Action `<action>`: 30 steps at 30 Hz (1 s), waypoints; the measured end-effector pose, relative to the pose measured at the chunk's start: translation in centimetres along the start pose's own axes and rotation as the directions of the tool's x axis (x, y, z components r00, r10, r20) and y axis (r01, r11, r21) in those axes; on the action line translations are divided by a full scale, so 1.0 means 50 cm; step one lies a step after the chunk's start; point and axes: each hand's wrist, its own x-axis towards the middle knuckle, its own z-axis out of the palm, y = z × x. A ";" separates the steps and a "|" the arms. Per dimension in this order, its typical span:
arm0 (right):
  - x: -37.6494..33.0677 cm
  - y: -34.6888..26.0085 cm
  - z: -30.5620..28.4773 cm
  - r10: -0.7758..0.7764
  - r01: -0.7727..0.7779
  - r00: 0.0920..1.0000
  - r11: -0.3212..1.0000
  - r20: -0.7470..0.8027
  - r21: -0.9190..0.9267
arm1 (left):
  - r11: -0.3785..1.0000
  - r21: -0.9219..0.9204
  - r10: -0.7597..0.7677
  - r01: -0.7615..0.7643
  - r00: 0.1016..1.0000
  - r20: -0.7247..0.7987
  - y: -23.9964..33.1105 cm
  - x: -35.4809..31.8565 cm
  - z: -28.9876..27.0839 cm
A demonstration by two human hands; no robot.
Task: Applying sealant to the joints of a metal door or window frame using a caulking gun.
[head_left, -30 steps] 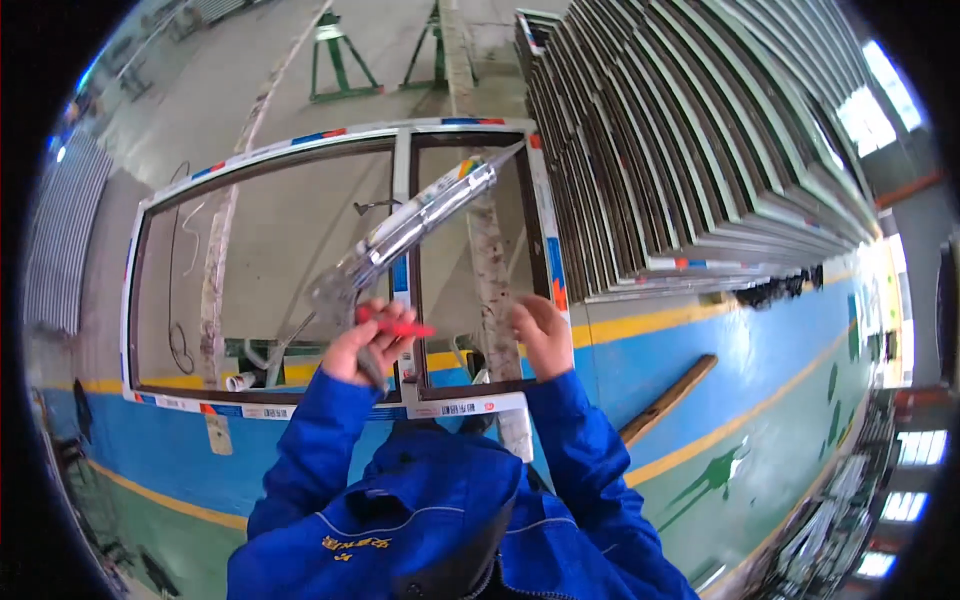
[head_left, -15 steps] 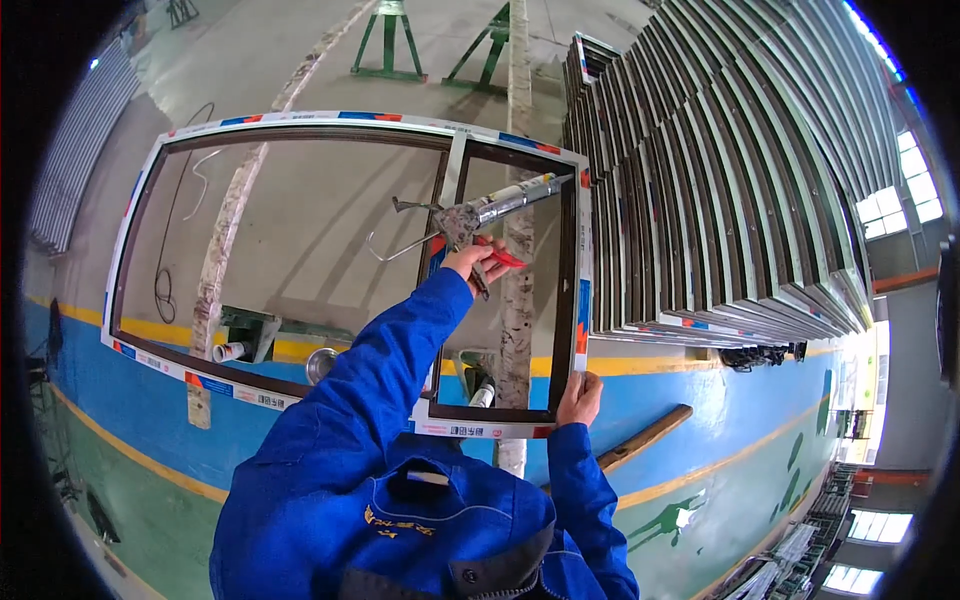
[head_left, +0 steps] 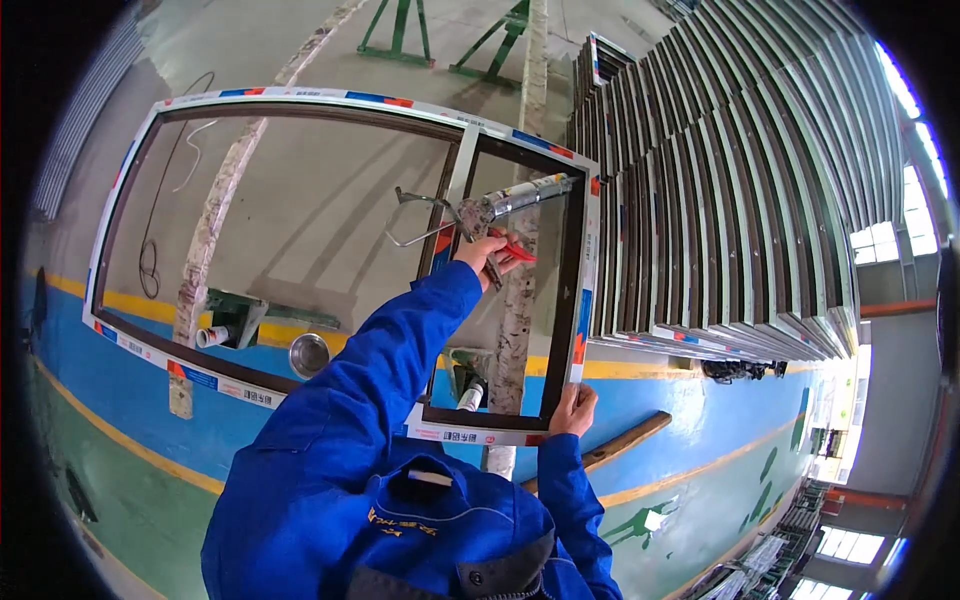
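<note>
red-handled caulking gun [head_left: 495,215] clenched in left hand [head_left: 480,255]; right hand [head_left: 574,410] grips window frame [head_left: 585,300] corner.

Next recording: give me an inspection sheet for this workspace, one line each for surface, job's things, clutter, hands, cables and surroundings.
Surface: concrete floor with blue, yellow and green painted bands.
Job's things: window frame, dark inside, pale taped outer edge; caulking gun pointing at its right upright.
Clutter: tubes and a round metal can on the floor behind the frame.
Hands: left hand grips the gun; right hand holds the frame's lower right corner.
Cables: thin wire lying on the floor, far left.
Surroundings: stacked frames at right; green trestles beyond.
</note>
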 end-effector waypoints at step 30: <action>0.000 0.015 0.004 0.061 -0.061 0.998 0.993 -0.002 -0.099 | 0.997 0.043 0.074 -0.069 0.987 -0.145 -0.026 0.036 0.008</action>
